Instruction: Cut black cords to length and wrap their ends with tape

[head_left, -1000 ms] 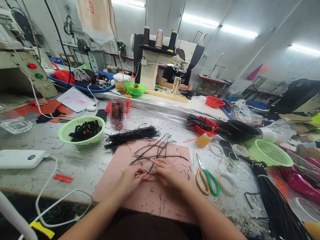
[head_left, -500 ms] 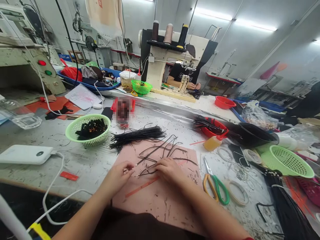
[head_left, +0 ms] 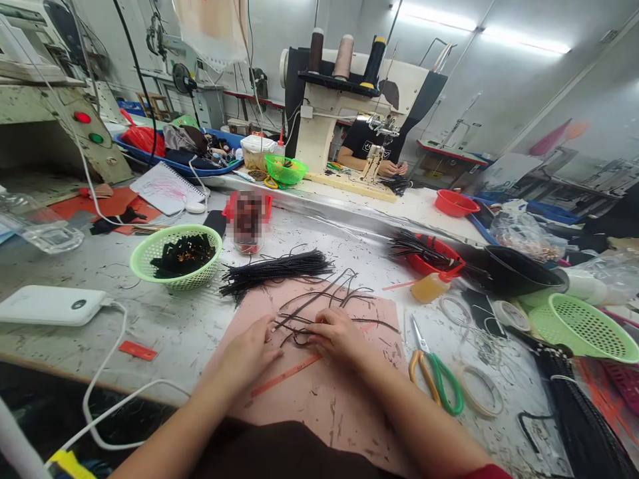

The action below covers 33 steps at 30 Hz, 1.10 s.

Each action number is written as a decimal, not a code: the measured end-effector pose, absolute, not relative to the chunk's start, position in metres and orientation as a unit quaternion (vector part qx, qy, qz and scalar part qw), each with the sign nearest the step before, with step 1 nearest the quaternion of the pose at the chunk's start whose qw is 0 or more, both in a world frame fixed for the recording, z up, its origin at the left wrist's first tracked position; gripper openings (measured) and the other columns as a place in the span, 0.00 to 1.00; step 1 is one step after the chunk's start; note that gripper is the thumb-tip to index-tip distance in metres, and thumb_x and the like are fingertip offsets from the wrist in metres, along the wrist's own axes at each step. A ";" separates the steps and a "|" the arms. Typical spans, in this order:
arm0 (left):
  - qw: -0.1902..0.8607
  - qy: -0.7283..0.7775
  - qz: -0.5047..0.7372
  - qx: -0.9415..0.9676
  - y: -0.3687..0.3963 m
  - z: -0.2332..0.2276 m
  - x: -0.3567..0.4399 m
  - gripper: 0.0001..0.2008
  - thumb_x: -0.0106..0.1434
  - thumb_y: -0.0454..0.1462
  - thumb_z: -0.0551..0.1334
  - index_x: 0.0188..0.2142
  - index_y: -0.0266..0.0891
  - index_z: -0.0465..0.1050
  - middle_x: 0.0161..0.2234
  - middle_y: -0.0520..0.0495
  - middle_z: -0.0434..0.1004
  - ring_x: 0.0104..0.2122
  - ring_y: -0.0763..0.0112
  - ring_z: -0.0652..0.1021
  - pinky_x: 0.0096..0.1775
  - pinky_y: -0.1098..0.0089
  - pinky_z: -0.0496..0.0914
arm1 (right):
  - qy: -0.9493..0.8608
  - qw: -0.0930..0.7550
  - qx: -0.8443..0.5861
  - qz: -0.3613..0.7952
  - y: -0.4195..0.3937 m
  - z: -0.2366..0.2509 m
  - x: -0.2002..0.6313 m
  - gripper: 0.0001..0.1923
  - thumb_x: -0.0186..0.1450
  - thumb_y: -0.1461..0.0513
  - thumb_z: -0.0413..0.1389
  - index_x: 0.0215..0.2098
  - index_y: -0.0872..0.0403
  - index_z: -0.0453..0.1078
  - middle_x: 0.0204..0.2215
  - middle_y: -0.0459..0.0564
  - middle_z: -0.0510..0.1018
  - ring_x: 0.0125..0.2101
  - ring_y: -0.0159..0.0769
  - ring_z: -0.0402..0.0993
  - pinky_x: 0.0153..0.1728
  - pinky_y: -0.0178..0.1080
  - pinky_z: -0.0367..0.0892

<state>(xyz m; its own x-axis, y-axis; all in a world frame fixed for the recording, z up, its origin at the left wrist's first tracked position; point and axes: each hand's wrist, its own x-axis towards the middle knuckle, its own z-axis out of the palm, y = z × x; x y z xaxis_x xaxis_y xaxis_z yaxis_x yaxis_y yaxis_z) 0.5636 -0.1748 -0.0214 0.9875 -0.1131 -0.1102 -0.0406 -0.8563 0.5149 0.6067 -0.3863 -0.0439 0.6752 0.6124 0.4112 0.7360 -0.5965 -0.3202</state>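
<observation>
Here the left hand (head_left: pixel 252 349) lies low on the pink mat (head_left: pixel 319 392), its fingers (head_left: pixel 268 330) loosely bent and lying close together, the tips touching the near ends of the loose black cords (head_left: pixel 324 313); whether they really pinch a cord I cannot tell, because the tips cover it. The right hand (head_left: pixel 339 336) rests just beside it, the fingers (head_left: pixel 319 326) curled down and pressed on the same tangle of cords, which spreads on the mat directly ahead of both hands. Between the two hands and a little nearer to the person, a thin orange strip (head_left: pixel 284 376) lies slanted on the mat. Further ahead of the left fingers, a thick bundle of black cords (head_left: pixel 277 269) lies across the counter (head_left: pixel 164 326), partly on the far edge of the mat. To the left of the left fingers, well apart, stands a green basket (head_left: pixel 176 256) with dark pieces inside, and more to the left a white power bank (head_left: pixel 50 305) with its white cable (head_left: pixel 107 386). To the right of the right fingers, near the mat edge, lie scissors (head_left: pixel 434 372) with one orange and one green handle, and beyond them an amber squeeze bottle (head_left: pixel 432 287) lies beside a red tray. Far ahead, behind a sewing machine (head_left: pixel 344 100), another person's hands (head_left: pixel 394 168) work at their own place.
</observation>
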 end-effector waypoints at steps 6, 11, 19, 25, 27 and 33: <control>0.270 -0.059 -0.055 0.960 -0.173 -0.022 0.563 0.17 0.54 0.38 0.60 0.44 0.38 0.64 0.39 0.44 0.74 0.38 0.64 0.75 0.39 0.67 0.67 | -0.388 0.213 -0.896 -0.030 -0.384 -0.031 0.607 0.33 0.49 0.51 0.62 0.51 0.53 0.64 0.48 0.54 0.69 0.46 0.44 0.62 0.47 0.46 0.56; 0.263 -0.068 -0.042 0.962 -0.167 -0.019 0.562 0.18 0.54 0.39 0.60 0.45 0.41 0.64 0.39 0.48 0.73 0.37 0.65 0.75 0.39 0.68 0.68 | -0.371 0.218 -0.903 0.003 -0.396 -0.023 0.607 0.31 0.48 0.55 0.63 0.49 0.52 0.64 0.49 0.53 0.68 0.49 0.44 0.59 0.50 0.46 0.54; 0.215 -0.084 -0.021 0.973 -0.169 -0.024 0.561 0.13 0.56 0.38 0.59 0.42 0.41 0.67 0.43 0.45 0.68 0.37 0.65 0.75 0.37 0.68 0.68 | -0.422 0.264 -0.863 -0.088 -0.390 -0.038 0.600 0.03 0.57 0.62 0.57 0.31 0.51 0.73 0.36 0.50 0.74 0.39 0.38 0.65 0.42 0.43 0.59; 0.250 -0.129 -0.017 0.959 -0.170 -0.027 0.560 0.08 0.58 0.35 0.55 0.38 0.41 0.68 0.36 0.49 0.72 0.33 0.68 0.75 0.36 0.70 0.67 | -0.403 0.274 -0.867 -0.106 -0.391 -0.037 0.601 0.02 0.56 0.64 0.57 0.28 0.52 0.72 0.34 0.49 0.73 0.36 0.36 0.66 0.40 0.41 0.60; 0.258 -0.129 -0.009 0.957 -0.171 -0.029 0.560 0.08 0.58 0.34 0.55 0.38 0.42 0.69 0.36 0.49 0.72 0.32 0.69 0.75 0.36 0.70 0.67 | -0.398 0.278 -0.869 -0.093 -0.392 -0.034 0.600 0.04 0.55 0.64 0.58 0.30 0.52 0.72 0.34 0.50 0.73 0.36 0.36 0.66 0.40 0.42 0.60; 0.254 -0.130 -0.005 0.959 -0.172 -0.029 0.560 0.07 0.58 0.34 0.55 0.35 0.41 0.70 0.34 0.49 0.71 0.30 0.70 0.74 0.34 0.71 0.67 | -0.389 0.274 -0.878 -0.055 -0.394 -0.029 0.594 0.08 0.52 0.64 0.60 0.32 0.53 0.70 0.38 0.52 0.71 0.41 0.39 0.64 0.43 0.44 0.60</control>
<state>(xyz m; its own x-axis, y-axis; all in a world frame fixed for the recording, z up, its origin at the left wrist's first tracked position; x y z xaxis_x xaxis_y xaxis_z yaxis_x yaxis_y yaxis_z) 0.5596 -0.1725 -0.0290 0.9663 -0.2512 0.0563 -0.2462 -0.8377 0.4875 0.5945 -0.3937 -0.0287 0.6907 0.6535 0.3097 0.7136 -0.5468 -0.4379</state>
